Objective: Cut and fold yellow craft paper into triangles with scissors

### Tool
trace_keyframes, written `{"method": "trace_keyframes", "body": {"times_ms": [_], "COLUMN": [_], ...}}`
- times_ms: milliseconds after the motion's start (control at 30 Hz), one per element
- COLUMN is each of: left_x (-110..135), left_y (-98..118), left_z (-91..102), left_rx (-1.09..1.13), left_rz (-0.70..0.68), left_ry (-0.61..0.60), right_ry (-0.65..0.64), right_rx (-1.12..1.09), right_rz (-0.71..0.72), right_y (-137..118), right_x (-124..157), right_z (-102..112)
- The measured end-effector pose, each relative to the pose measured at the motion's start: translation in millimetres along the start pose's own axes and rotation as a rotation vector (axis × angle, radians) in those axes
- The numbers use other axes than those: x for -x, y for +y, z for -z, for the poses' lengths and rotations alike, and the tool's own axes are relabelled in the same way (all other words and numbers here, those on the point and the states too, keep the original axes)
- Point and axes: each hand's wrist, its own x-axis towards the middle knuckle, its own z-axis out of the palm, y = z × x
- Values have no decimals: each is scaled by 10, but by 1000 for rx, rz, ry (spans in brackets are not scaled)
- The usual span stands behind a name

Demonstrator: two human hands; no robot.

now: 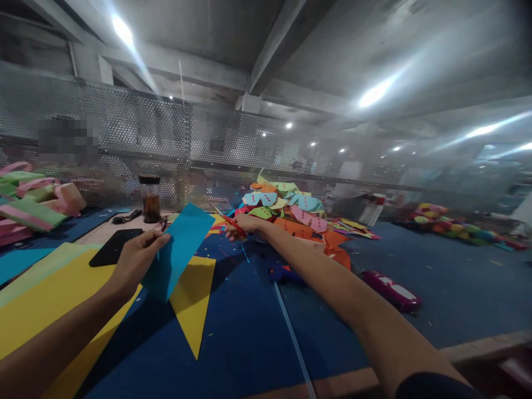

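My left hand (139, 257) pinches the edge of a blue paper sheet (183, 246), held up tilted above the table. In my right hand (245, 226) is a pair of red-handled scissors (233, 223), whose blades point up and left, apart from the sheet. Below the blue sheet lies a yellow paper triangle (197, 310), point toward me. Larger yellow sheets (45, 299) are under my left forearm. A black phone (112, 248) rests just behind my left hand.
Past my right hand rises a heap of cut coloured paper (286, 205). A dark-lidded jar (150, 199) stands at the back. Folded paper pieces (33, 213) pile up at far left. A purple case (393, 291) and a glue gun (286, 274) lie rightward. Perforated metal screen (216, 138) behind.
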Motion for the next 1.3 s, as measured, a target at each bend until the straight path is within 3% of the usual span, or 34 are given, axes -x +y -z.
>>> {"method": "trace_keyframes", "body": {"times_ms": [200,267,333,467,633,733,900,1067,1300], "left_x": [63,115,174,276,356,357,300,319,346], "left_y": [20,47,77,113,177,276,480,526,332], "left_z": [-11,-41,-81,-158,-203,-194,-224,-389,-460], "left_rx": [11,6,4,13,47,107,248,241,242], "left_rz": [26,10,-7,-29,37,143,129,150,177], "left_ry": [-96,-123,-159,-260,-367,-494,-603,-611,-502], "right_ry": [118,188,220,312,368,338,247,233,193], "right_rx": [-422,-755,-901,-929,-955,-960,-919,-836,-714], "right_rz": [173,207,197,115,165,176,188,195,165], "right_y": [-47,-47,-49,-83,-149,-206,-333,-345,-154], "right_x": [478,671,847,1084,1253,1379,1576,1599,1514], "right_z": [-202,-283,-360,-470,-457,-414,-386,-415,-519]}}
